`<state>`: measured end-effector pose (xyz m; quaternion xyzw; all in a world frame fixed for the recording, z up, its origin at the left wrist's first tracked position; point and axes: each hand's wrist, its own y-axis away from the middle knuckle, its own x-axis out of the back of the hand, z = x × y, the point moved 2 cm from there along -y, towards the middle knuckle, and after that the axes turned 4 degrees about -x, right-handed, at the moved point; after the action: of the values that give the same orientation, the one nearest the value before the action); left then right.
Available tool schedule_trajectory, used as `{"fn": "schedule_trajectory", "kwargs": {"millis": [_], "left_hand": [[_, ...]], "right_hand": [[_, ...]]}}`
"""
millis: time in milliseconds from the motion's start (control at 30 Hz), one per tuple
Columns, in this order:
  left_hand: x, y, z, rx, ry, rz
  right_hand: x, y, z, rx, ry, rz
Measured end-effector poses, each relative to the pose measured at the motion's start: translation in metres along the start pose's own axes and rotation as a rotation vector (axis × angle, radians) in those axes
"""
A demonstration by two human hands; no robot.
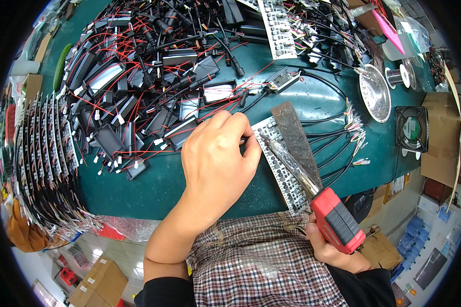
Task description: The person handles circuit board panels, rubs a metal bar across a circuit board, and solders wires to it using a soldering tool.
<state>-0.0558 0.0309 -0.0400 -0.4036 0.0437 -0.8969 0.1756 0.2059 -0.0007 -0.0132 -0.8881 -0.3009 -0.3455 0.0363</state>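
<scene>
While a red and black soldering tool (340, 220) is held in the right hand (322, 245), a white board with many small dark parts (281, 173) is seen just past those fingers, between the two hands. The tool's handle is wrapped by the right fingers, and its long thin end is pointed over the board, toward the left fingers. Whether the board is touched by the tip cannot be told. Part of the board is covered by a flat dark bar (298, 140), just right of the left fingers.

The fingers of the left hand (217, 153) are curled, with only a narrow gap left by the thumb, close to the board's far left edge. What is pinched there, if anything, cannot be told.

To the right of the bar, black cables (320, 134) with bare wire ends are spread on the green tabletop (130, 197). Farther right of the fingers, a shiny bowl (378, 102) and a black fan (412, 128) are found. Ahead and left of the left fingers, black cases (107, 140) with red wires are heaped.
</scene>
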Motion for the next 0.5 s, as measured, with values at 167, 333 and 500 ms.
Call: {"fn": "schedule_trajectory", "kwargs": {"millis": [167,333,500], "left_hand": [[-0.0005,-0.0004,0.0008,-0.008,-0.030,-0.016],[-0.0023,0.0009,-0.0003,-0.003,0.017,0.029],[0.0023,0.0017,-0.0005,0.036,0.031,-0.016]], "right_hand": [[-0.0006,0.0025,-0.0006,-0.085,-0.063,0.026],[-0.0004,0.0033,0.0001,-0.073,-0.047,0.022],[0.0009,0.0033,0.0014,-0.055,-0.025,0.005]]}}
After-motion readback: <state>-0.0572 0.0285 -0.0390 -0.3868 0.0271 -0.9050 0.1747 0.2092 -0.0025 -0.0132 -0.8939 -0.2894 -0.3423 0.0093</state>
